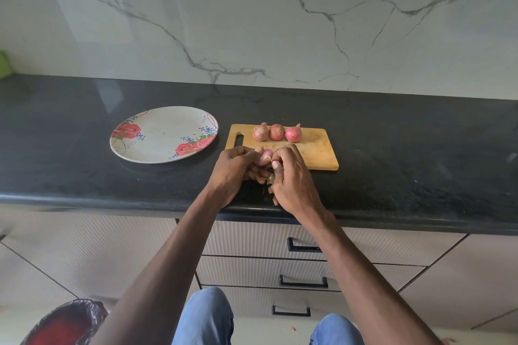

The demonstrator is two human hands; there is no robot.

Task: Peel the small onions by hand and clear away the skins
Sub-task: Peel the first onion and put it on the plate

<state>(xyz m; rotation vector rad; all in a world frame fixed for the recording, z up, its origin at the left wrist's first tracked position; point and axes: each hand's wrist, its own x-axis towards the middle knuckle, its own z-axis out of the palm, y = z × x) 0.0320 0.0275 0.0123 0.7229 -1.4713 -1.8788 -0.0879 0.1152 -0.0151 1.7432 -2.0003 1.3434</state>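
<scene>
Three small pink-red onions with their papery skins on (277,132) sit in a row at the 12 o'clock edge of the light wooden cutting board with a handle slot (314,148), and a fourth one, the pale pink half-peeled onion (265,156), is up in the hands just over the board's 7 o'clock corner. Left hand (238,169) has its grip wrapped around the onion from the 9 o'clock side, fingers curled under it. Right hand (291,176) is pinching a thin strip of skin at the onion's 3 o'clock side, and a clump of loose brownish skins (271,182) looks bunched under that palm (can't tell how much it's actually holding in there).

The white round plate with red rose print (164,134) sits at 9 o'clock from the board on the black speckled stone tabletop (420,148), nothing on it that I can see.

What could go sideways, I'd guess: the strip tears short since it's thin, leaving bits stuck on. Also those loose skins hang right over the tabletop's near edge, so a slack grip probably drops them on the floor. There's a bin with a dark liner (64,322) down at 7 o'clock, well apart from the hands.
</scene>
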